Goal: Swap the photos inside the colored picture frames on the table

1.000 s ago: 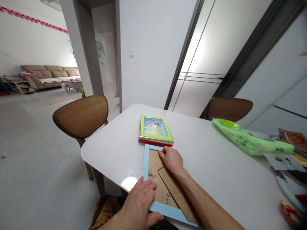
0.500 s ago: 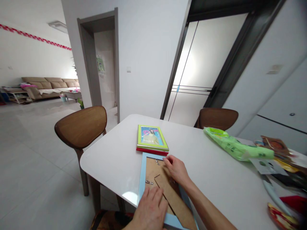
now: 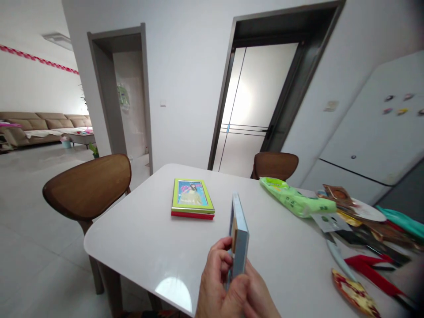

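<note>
A light blue picture frame is held upright and edge-on above the white table, its brown back facing left. My left hand is closed on its near left side, fingers curled onto the back. My right hand grips its lower right side, mostly cut off by the picture's bottom edge. Farther back on the table lies a green-framed picture stacked on a red frame.
A green plastic packet lies to the right. Packets, papers and red items clutter the table's right end. Wooden chairs stand at the left and the far side. A doorway and a sliding door are behind.
The blue frame lay back-up and flat on the table under both hands. Now both hands have lifted it and turned it upright on edge. The view has shifted to the right.
</note>
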The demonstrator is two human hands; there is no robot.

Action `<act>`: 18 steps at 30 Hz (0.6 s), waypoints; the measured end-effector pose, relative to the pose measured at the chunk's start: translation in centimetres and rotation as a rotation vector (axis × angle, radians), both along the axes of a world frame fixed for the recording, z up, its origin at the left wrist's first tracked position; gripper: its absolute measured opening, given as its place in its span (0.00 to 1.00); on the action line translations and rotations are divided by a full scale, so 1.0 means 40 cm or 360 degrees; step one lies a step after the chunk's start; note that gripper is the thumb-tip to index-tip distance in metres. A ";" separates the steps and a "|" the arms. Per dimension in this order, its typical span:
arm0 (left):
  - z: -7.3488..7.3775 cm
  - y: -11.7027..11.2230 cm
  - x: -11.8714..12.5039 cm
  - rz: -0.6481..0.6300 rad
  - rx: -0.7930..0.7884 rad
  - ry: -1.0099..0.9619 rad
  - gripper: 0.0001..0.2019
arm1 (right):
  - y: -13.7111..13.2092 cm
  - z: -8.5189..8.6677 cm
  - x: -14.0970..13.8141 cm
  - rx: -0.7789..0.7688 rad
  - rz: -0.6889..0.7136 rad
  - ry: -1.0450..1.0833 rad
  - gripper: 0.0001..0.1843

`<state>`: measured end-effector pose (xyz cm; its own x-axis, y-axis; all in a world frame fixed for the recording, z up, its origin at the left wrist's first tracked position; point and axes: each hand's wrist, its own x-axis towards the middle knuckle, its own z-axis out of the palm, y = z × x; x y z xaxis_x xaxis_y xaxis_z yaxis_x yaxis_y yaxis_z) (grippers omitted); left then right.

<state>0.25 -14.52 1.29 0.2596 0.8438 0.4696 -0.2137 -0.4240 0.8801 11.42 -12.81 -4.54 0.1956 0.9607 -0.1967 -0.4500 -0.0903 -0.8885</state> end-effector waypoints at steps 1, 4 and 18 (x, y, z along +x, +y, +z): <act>0.007 0.009 0.014 -0.0043 -0.0104 -0.0141 0.10 | 0.009 0.003 0.013 0.0009 -0.0102 0.0032 0.30; -0.003 0.061 0.044 -0.0065 -0.0376 -0.0371 0.21 | 0.048 0.009 0.127 -0.0123 -0.0339 -0.0222 0.41; -0.171 0.188 0.178 0.0082 -0.0386 0.0877 0.15 | 0.218 -0.040 0.511 -0.0551 -0.0373 -0.2333 0.28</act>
